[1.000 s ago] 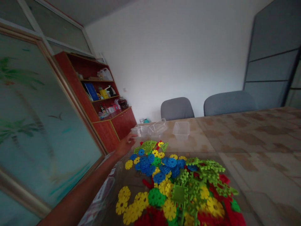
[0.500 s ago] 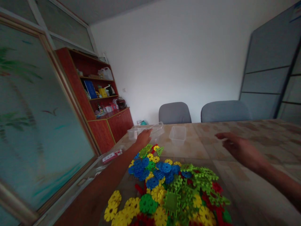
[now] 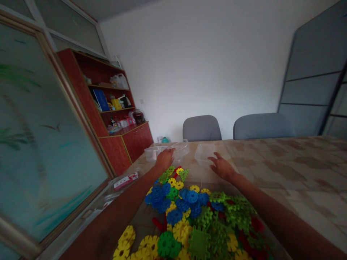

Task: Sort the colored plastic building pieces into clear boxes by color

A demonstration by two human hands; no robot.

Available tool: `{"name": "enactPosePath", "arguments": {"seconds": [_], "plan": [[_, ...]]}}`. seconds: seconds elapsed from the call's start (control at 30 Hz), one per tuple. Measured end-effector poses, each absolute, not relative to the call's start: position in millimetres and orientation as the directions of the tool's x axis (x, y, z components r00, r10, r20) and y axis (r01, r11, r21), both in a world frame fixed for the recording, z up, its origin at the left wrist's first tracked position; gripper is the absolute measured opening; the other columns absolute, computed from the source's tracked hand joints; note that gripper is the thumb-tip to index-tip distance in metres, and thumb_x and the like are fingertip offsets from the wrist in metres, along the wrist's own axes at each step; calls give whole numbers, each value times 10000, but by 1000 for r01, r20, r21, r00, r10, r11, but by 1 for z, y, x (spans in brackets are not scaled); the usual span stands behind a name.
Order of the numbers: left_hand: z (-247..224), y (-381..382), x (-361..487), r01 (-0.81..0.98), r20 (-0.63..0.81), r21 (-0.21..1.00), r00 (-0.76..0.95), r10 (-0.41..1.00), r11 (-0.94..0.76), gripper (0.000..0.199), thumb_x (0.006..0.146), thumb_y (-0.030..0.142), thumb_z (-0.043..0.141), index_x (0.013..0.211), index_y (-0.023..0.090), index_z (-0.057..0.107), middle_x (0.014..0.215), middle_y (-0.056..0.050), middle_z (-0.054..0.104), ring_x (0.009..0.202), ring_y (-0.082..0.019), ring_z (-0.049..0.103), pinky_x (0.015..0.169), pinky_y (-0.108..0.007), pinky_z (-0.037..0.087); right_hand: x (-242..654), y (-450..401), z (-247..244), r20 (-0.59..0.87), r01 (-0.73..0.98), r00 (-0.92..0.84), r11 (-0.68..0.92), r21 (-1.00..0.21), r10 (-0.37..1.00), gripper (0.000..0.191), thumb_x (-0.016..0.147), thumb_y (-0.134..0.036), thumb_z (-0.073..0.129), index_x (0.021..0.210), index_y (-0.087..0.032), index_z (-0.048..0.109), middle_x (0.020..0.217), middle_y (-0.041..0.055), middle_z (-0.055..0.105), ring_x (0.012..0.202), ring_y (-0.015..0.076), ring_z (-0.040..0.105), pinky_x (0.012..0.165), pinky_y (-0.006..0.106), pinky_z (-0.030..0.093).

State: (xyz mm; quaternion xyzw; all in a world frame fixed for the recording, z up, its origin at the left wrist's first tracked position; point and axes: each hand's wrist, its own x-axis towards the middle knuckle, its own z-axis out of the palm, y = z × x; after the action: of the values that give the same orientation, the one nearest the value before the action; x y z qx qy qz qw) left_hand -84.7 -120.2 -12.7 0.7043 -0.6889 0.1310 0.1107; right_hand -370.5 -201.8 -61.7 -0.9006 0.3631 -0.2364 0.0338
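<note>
Main change is the right hand point(image 3: 222, 167): out of view a second ago, off over the right side of the patterned brown-and-beige bench point(image 3: 273, 159) half a second ago, now at the near right corner of the single clear rectangular plastic tub point(image 3: 203, 152). Its fingers are spread, fingertips overlapping the tub's edge in view; can't tell if they actually touch. Left hand point(image 3: 164, 159) was by the left end of the cluster of clear plastic containers point(image 3: 152, 154) a second ago; since half a second ago it's about the same, in front of the cluster's middle. Its fingers look close together and bent forward; can't tell whether they pinch a rim or just rest there. Tub sits at the far side of the bench, just right of the cluster, with a gap between; no clear shift in either. Net: both hands are at clear plastic, one per group, neither on the loose pieces. Nearer the camera, blue toothed plastic discs point(image 3: 159, 198), yellow notched plastic discs point(image 3: 148, 246), lime-green lattice plastic pieces point(image 3: 198, 242) and red plastic pieces point(image 3: 157, 224) look unchanged, though the right forearm now hides part of the pile's right edge.
</note>
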Motion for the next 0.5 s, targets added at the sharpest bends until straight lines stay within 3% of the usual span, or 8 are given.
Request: {"name": "enactPosePath", "arguments": {"seconds": [0.13,0.23,0.37,0.5], "plan": [[4,-105,-76,-999,369,39,-11,-929,27,485,891,128,575,1364,157,475,1336,-124,548,1211,-256,525,1034,-396,417,-382,-206,-66,409,-662,559,-685,-305,-722,322,969,-294,545,1259,-155,564,1346,143,501,1122,269,563,977,471,449],[11,-85,-57,-993,360,114,1,-933,43,387,907,153,503,1291,175,548,1275,-81,602,1049,-208,616,991,-346,447,-402,-205,-69,418,-628,547,-686,-367,-725,350,946,-200,426,1241,-109,591,1265,167,575,1019,257,631,937,400,484],[-6,-57,-31,-979,245,204,61,-968,-10,196,895,198,540,1037,123,653,1003,-77,690,915,-210,650,884,-376,498,-415,-200,-72,390,-522,619,-728,-444,-682,407,933,-309,348,1100,-135,677,1015,132,704,880,269,678,803,386,541],[-40,-42,-29,-959,161,278,104,-982,-56,277,929,340,579,1085,115,618,1063,-106,659,1003,-241,627,930,-464,475,-383,-191,-73,359,-387,733,-788,-478,-578,419,913,-408,389,1026,-172,717,1050,120,707,930,280,670,827,397,540]]}}
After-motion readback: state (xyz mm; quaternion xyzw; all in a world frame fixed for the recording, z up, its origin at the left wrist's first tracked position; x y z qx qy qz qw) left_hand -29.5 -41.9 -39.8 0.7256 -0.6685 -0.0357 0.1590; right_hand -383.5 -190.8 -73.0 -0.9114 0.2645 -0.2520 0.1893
